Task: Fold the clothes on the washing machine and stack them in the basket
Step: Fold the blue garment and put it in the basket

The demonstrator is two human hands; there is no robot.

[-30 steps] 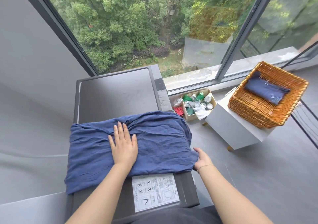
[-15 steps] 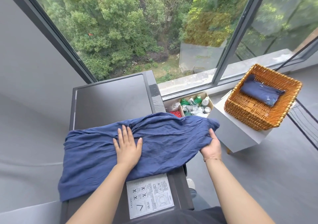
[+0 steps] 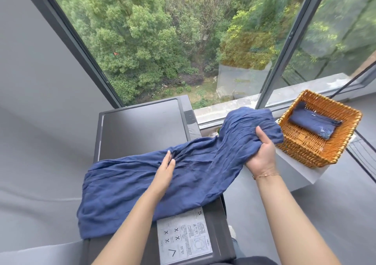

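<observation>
A crumpled navy-blue cloth garment [image 3: 183,175] lies across the front half of the dark grey washing machine top [image 3: 142,126], its long axis running from the front-left corner, where it spills over the left edge, to beyond the right edge. There the right hand [image 3: 262,153] grips the raised end, fingers curled round a bunched fold and holding it in the air between the machine and the woven orange wicker basket [image 3: 305,146]. The left hand [image 3: 165,166] rests on the cloth's middle, near the centre of the top, fingers straight and together, pinning it. The right hand is nearer the free end, so the fold would likely carry that end leftward over the pinned middle. A folded dark-blue garment [image 3: 313,123] already sits in the basket.
</observation>
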